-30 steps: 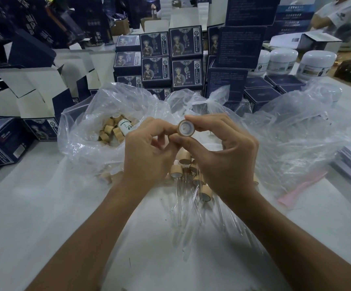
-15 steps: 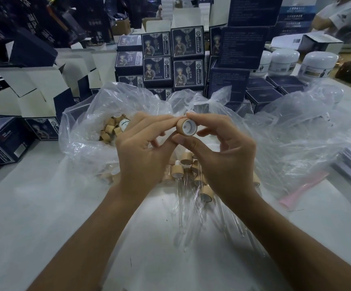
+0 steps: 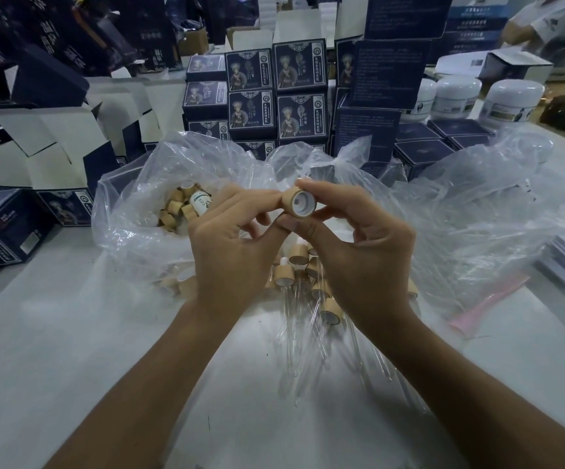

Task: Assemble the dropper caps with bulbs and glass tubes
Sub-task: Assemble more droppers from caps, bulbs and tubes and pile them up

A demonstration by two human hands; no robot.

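While the right hand [image 3: 358, 252] pinches a dropper cap [image 3: 298, 202] between thumb and forefinger, the left hand's [image 3: 230, 245] curled fingers [image 3: 260, 198] touch its side above the worktop [image 3: 54, 333].

caps [image 3: 176, 209] in bag [image 3: 132, 211] left | droppers [image 3: 311, 282] on table [image 3: 37, 333] centre | boxes [image 3: 274, 93] behind
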